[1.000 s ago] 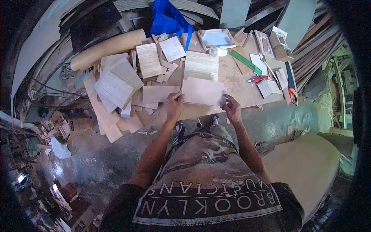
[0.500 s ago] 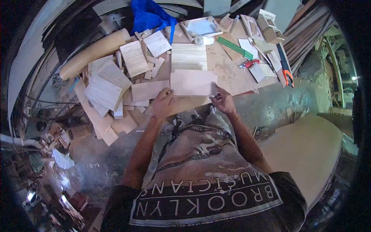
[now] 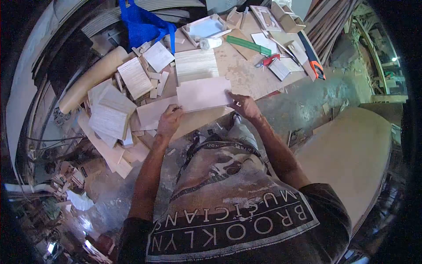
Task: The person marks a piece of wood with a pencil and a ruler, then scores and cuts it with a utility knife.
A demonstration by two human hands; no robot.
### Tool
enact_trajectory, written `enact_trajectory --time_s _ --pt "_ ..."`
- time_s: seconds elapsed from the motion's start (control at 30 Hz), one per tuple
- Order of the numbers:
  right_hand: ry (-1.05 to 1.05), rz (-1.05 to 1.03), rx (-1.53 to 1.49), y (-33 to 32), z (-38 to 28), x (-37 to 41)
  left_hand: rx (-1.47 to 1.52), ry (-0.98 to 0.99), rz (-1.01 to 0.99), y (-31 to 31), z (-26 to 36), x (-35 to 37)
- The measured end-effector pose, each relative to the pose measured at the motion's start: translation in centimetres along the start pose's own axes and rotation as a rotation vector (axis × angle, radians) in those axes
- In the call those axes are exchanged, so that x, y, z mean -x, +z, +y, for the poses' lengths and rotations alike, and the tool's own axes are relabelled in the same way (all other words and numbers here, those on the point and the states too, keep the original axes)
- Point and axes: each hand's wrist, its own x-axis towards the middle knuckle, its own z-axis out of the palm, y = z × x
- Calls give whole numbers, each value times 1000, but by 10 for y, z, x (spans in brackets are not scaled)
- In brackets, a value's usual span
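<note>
A pale rectangular wooden panel (image 3: 203,94) lies near the workbench's front edge. Its left front corner is pinched in my left hand (image 3: 170,119), and my right hand (image 3: 244,105) grips its right edge. A second thin board (image 3: 151,115) extends to the left, partly beneath my left hand. Just behind the panel sits a stack of whitish, grained boards (image 3: 196,66).
Grained wood blocks (image 3: 110,114) are piled at the left near a brown roll (image 3: 94,77). Behind are a blue bag (image 3: 143,26) and a framed tray (image 3: 205,28). To the right lie a green strip (image 3: 248,45), red-handled pliers (image 3: 269,60) and a saw (image 3: 315,66).
The view has turned, so the bench appears shifted left. The panel sits slightly tilted in the view, its right end higher, with both hands still at it.
</note>
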Motion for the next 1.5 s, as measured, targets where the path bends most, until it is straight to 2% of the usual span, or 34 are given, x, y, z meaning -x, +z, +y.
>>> enact_trajectory --time_s 0.07,0.2,0.27,0.3,0.4,0.47,0.5,0.57,0.67,1.13,1.23,1.5 --pt "72 -60 -80 -2 -1 -1 -8 2 -16 -3 3 0" --pt "80 -62 -75 -5 0 -2 32 32 -44 -9 -1 -2" --pt "9 -73 -87 -10 2 -2 37 -119 -186 -10 1 -2" --pt "12 -64 -87 -13 4 -4 37 -109 -191 -10 1 -4" --pt "44 -82 -144 -11 10 -6 36 -98 -170 -11 4 -4" --pt "-44 -63 -149 -11 13 -8 -49 42 -128 -14 6 -8" --pt "-42 -58 -157 -10 16 -8 -54 44 -136 -14 4 -9" --pt "-59 -95 -37 -9 22 -10 -54 66 -130 -13 0 -8" --pt "-39 -92 -22 -9 18 -7 35 -15 -163 -13 2 -8" --pt "-185 89 146 8 26 -1 -21 -10 -100 -10 -1 -1" --pt "-122 52 104 5 19 1 41 -24 -130 -15 -2 -1" --pt "-173 68 151 6 15 2 121 -30 -105 -14 -4 -2"
